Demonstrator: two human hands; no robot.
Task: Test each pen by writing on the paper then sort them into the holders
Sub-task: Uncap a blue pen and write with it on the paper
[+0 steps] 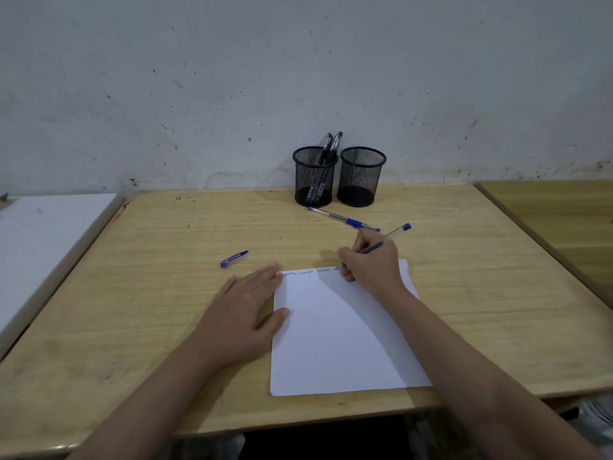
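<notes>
A: What does the pen in use look like?

B: The pen (381, 244) has a clear barrel with a blue end plug and blue ink inside. The right hand (371, 260) grips it with fingers curled round the lower barrel. Its tip rests on the paper (341, 343) near the sheet's far edge, at the end of a short line of handwriting.

A: Which way does it point?

B: Its long axis slants: tip down toward the near left, blue end up toward the far right corner of the tabletop (149, 260).

A: And the left hand?

B: The left hand (245, 310) lies flat, fingers straight, on the tabletop at the paper's left edge, thumb and fingertips resting on the sheet. The two hands are apart.

A: Other pens?

B: A capped blue pen (343, 220) lies on the tabletop just in front of the holders, long axis running from far left to near right. A loose blue cap (234, 258) lies left of the paper's far corner, slanting toward the far right.

A: The holders?

B: Two black mesh cups stand side by side at the far edge against the wall. The left holder (313, 180) has dark pens (331, 147) leaning to the right; the right holder (361, 177) shows none.
</notes>
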